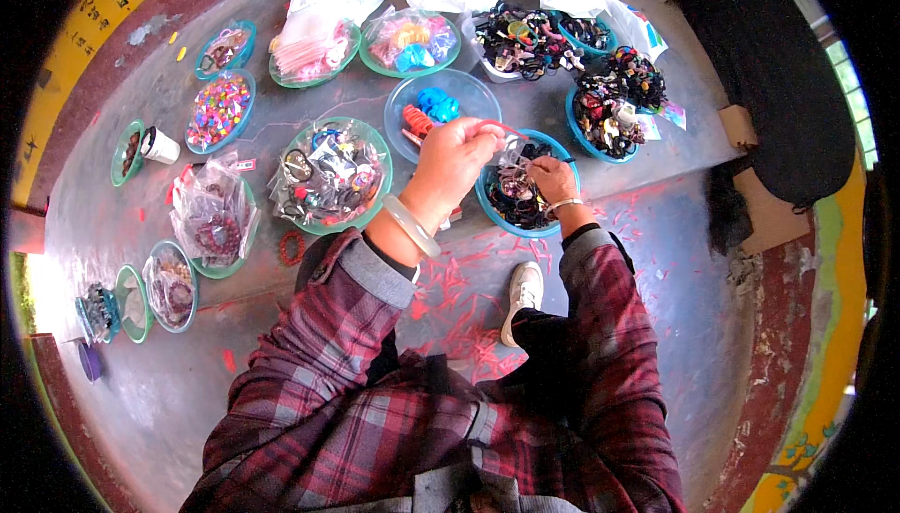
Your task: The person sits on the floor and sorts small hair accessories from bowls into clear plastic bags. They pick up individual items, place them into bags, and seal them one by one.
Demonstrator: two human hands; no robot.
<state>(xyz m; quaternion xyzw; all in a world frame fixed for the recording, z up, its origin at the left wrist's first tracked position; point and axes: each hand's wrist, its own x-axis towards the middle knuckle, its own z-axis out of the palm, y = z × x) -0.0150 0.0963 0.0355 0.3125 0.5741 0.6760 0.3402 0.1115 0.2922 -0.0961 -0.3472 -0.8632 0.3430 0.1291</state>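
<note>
My left hand (459, 152) is closed, with thumb and fingers pinched on a thin red cord (504, 128) that runs to the right. My right hand (553, 181) is closed too, over the right side of a blue bowl (497, 221). What its fingertips hold is too small to make out. Dark hair ties (511, 202) with small ornaments fill that bowl. Beyond my left hand, a clear blue bowl (397, 91) holds a blue coil (438, 103) and an orange-red coil (417, 121), partly hidden by the hand.
Bowls of beads (220, 110), bagged trinkets (333, 171) and bagged bracelets (217, 235) stand to the left. Hair ties heap in a white tub (502, 74) and a blue bowl (574, 133). Red scraps (450, 293) litter the floor around my shoe (526, 290).
</note>
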